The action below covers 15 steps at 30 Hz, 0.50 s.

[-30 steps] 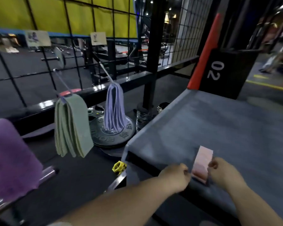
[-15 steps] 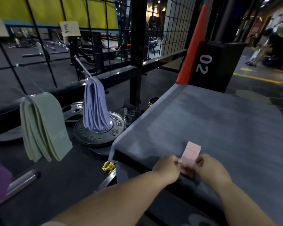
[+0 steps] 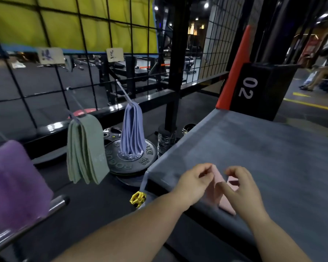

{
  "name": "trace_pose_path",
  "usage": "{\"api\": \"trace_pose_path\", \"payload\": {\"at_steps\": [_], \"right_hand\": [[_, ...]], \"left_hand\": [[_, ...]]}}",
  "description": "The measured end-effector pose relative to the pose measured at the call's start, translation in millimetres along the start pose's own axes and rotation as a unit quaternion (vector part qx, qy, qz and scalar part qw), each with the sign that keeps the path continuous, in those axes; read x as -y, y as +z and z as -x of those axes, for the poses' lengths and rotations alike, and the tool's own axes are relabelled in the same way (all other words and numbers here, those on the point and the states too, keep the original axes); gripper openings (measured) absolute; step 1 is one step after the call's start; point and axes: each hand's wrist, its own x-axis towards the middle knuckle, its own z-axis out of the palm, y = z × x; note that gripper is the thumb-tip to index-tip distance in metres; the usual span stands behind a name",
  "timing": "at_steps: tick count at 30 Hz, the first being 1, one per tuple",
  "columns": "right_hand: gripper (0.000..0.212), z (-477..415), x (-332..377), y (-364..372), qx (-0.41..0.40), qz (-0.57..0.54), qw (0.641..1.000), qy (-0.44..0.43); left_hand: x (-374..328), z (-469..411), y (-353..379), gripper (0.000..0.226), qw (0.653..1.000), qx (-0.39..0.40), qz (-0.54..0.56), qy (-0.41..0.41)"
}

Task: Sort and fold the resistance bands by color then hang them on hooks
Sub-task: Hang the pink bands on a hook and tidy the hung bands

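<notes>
Purple folded bands (image 3: 13,186) fill the far left edge, above a steel bar (image 3: 32,222); what carries them I cannot tell. Next comes a bundle of green bands (image 3: 85,150) hanging from a hook (image 3: 75,110) on the black wire grid (image 3: 80,35). To their right, lilac-blue bands (image 3: 133,133) hang from a second hook (image 3: 124,93), their lower ends in front of a black weight plate (image 3: 119,164) that lies flat on the floor. A yellow barbell collar (image 3: 138,199) lies near the corner of the grey padded counter (image 3: 273,157), and a clear water bottle (image 3: 164,140) stands beside its left edge. Over the counter's near edge my left hand (image 3: 195,183) has its fingers curled, pinching the upper corner of the pink band (image 3: 218,176). The band, folded and tilted, sits between both hands. My right hand (image 3: 240,188) grips its other side, thumb laid across the pink, though blur hides the exact hold. Behind the counter stands a black box marked 02 (image 3: 254,87).
</notes>
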Motion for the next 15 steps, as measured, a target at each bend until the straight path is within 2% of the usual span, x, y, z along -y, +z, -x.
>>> {"api": "trace_pose_path", "payload": {"at_steps": [4,9,15], "right_hand": [[0.020,7.7,26.5,8.8,0.033,-0.107,0.994,-0.017],[0.016,19.8,70.6,19.2,0.100,-0.181,0.978,-0.030],[0.020,31.5,124.3,35.0,0.136,-0.183,0.968,-0.106]], "left_hand": [[-10.1,15.7,-26.4,0.030,0.999,0.018,0.031,0.007],[-27.0,42.6,-68.9,0.034,1.000,0.014,0.013,0.020],[-43.5,89.2,-120.7,0.029,0.997,-0.020,0.040,0.057]]}}
